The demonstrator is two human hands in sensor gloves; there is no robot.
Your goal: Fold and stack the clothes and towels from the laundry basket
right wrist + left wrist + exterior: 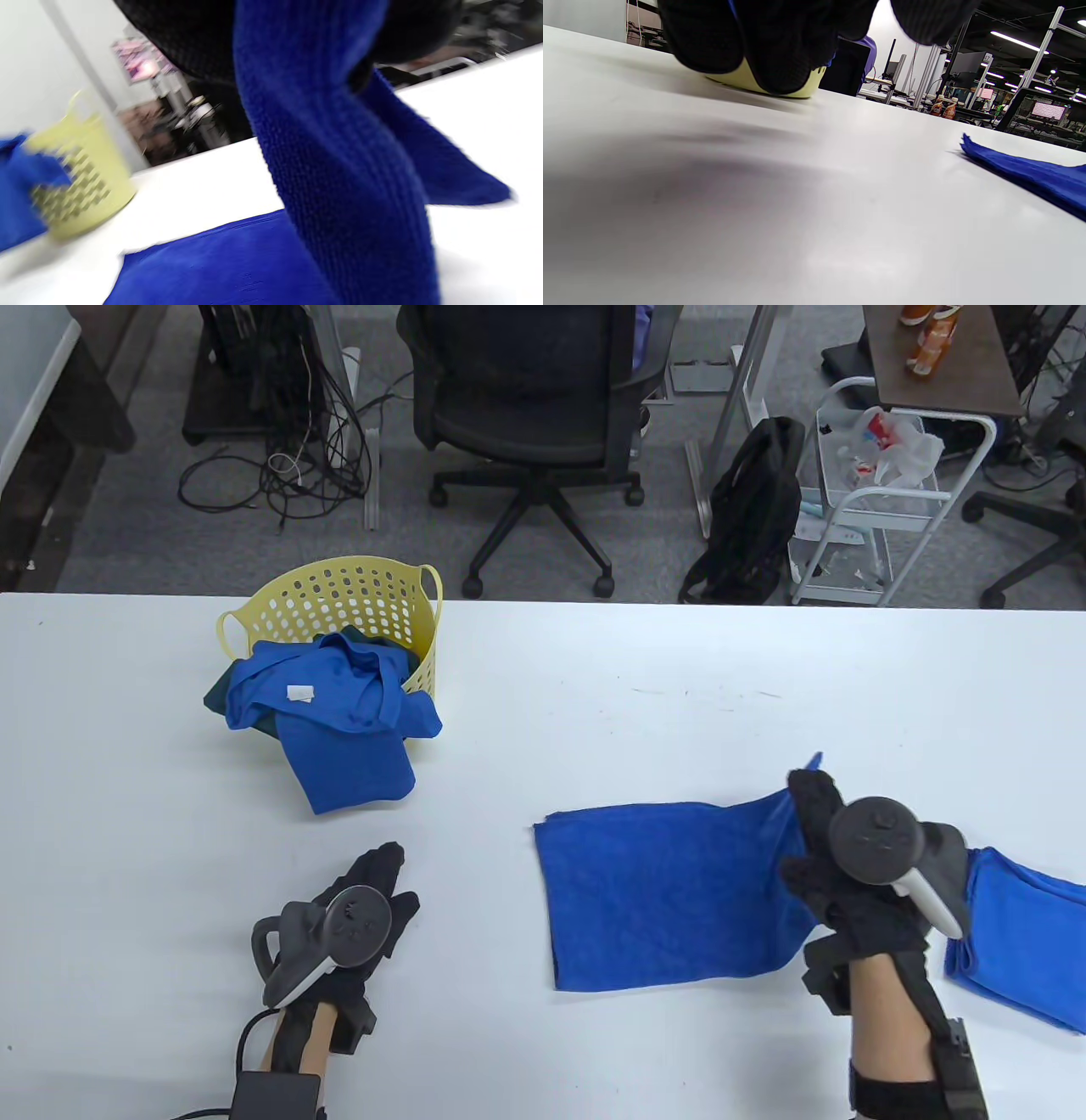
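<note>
While its left part lies flat on the white table [594, 678], the blue towel [670, 891] rises at its right edge, where the right hand [848, 874] pinches the cloth and lifts it clear of the surface; the right wrist view shows the fabric hanging in a thick twist from the gloved fingers [186, 46]. The left hand [361, 916] rests open and low over the bare table to the towel's left, fingers straight, holding nothing. At the table's right edge, partly under the right forearm, lies a folded blue cloth [1027, 942], probably the start of the stack. Farther off, at the table's back left, the yellow laundry basket [356, 602] stands with a blue shirt [339, 712] spilling over its rim onto the table, a darker garment beneath it. The step in hand looks like 1 fold across the towel. To do it well, the lifted edge should travel evenly over to the left edge so the corners meet, and the free hand would best pin the flat part, then smooth the crease.
</note>
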